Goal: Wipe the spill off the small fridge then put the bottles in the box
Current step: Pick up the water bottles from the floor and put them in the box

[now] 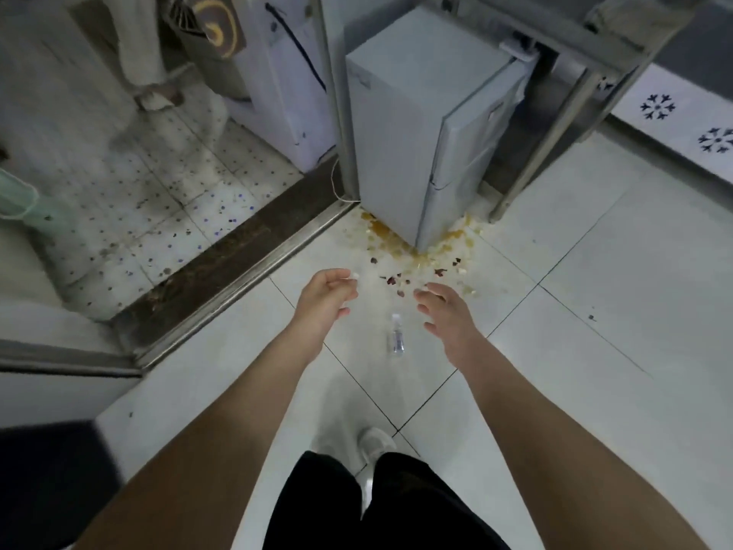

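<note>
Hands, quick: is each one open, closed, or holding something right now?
Left hand: open, fingers relaxed, holding nothing.
Right hand: open, fingers spread, holding nothing; the small clear plastic bottle lies untouched on the white tiled floor.

White tiled floor (595, 351) with dark grout lines; dark stone threshold (222, 267) edged by a metal strip; speckled tiles (158, 192) beyond; snowflake-patterned mat (674, 113), upper right.
</note>
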{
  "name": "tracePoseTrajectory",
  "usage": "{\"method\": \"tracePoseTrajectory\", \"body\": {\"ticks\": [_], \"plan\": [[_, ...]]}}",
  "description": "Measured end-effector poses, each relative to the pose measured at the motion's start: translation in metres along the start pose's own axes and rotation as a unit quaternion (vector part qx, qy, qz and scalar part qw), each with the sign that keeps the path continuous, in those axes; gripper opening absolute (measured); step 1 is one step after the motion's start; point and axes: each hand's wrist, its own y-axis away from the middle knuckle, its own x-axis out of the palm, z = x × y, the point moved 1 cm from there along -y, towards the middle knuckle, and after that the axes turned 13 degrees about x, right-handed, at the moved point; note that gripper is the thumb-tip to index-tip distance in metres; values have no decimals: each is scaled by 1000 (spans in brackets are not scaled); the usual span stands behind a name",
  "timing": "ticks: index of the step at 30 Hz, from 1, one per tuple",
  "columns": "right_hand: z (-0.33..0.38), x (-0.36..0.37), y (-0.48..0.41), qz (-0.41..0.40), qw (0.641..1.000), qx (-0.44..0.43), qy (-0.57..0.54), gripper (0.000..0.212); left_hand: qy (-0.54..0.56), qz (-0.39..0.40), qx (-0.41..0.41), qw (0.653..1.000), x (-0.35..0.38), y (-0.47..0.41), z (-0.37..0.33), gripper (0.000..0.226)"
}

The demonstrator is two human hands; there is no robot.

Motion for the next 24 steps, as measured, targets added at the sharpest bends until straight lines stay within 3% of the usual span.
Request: {"method": "tracePoseTrajectory", "body": {"ticks": [6,12,24], "plan": [[10,43,-41,-43,998,24,-45,35,-31,67,-37,997,-20,-83,12,13],[10,75,-106,-90,994,43,-52,55,-60,140,-57,987,-46,-175,40,16],[-73,98,-256,-131,978,143,-76,62,-108,147,-132,974,-56,-285,194,15]]}}
